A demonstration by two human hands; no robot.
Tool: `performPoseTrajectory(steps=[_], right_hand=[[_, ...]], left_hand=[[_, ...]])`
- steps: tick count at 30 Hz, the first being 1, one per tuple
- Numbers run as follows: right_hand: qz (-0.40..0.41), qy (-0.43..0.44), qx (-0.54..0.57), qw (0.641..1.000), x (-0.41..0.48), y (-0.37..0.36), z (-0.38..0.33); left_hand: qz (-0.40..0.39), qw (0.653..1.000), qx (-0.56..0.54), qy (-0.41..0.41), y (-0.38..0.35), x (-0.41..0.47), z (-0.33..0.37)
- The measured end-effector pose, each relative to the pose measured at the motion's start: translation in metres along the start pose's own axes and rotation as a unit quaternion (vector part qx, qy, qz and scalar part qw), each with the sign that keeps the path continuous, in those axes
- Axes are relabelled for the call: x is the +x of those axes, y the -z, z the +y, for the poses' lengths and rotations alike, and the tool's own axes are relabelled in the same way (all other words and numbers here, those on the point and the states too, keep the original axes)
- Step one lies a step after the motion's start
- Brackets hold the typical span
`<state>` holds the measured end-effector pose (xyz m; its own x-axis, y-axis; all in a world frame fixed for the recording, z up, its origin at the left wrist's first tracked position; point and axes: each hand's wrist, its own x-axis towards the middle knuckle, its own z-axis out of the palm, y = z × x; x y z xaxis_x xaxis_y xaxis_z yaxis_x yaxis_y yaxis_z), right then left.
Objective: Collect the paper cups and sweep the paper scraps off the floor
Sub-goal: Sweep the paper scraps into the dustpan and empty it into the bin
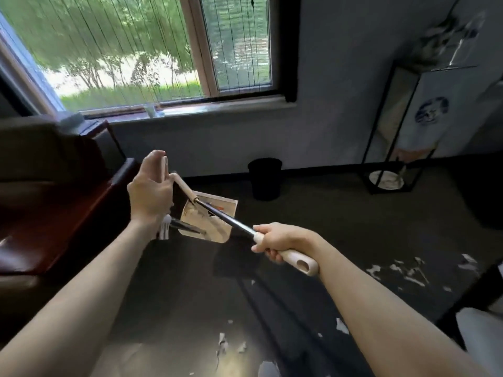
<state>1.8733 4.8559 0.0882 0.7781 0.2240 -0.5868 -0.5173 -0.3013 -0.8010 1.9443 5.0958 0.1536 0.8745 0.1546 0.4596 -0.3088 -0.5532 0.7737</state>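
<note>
On the dark floor (353,227), the paper scraps (394,269) lie unswept, one scatter off to the right and more near the person's feet, so sweeping looks barely begun. The right hand (280,238) is curled round the cream grip of the long handle (228,219), and the left hand (151,186) is wrapped round a second handle (165,165) above the tan dustpan (217,232). No paper cup shows plainly; a black bin (264,178) waits by the wall.

My left hand (151,191) covers most of the cream handle (165,165) it holds. My right hand (275,240) hides part of the stick (231,220). Something white (164,227) pokes out behind my left wrist; I cannot tell what. The small thing (149,110) on the window sill (217,106) is too blurry to name.
</note>
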Motion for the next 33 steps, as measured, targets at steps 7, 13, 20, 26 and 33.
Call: performPoseTrajectory(steps=[7,13,20,26,33], right_hand=[[0.040,0.010,0.033,0.999,0.122,0.071,-0.107],[0.092,0.011,0.050,0.994,0.226,0.133,-0.169],[0.149,-0.008,0.119,0.982,0.324,0.192,-0.206],[0.214,-0.040,0.197,0.956,0.350,0.217,-0.214],[0.272,-0.056,0.267,0.923,0.347,0.221,-0.209]], left_hand=[[-0.032,0.997,0.014,-0.071,-0.076,0.193,-0.051],[-0.098,0.989,0.042,-0.101,-0.156,0.340,-0.103],[-0.236,0.930,0.089,-0.267,-0.250,0.465,-0.154],[-0.362,0.856,0.164,-0.330,-0.302,0.496,-0.165],[-0.410,0.783,0.189,-0.428,-0.338,0.483,-0.173]])
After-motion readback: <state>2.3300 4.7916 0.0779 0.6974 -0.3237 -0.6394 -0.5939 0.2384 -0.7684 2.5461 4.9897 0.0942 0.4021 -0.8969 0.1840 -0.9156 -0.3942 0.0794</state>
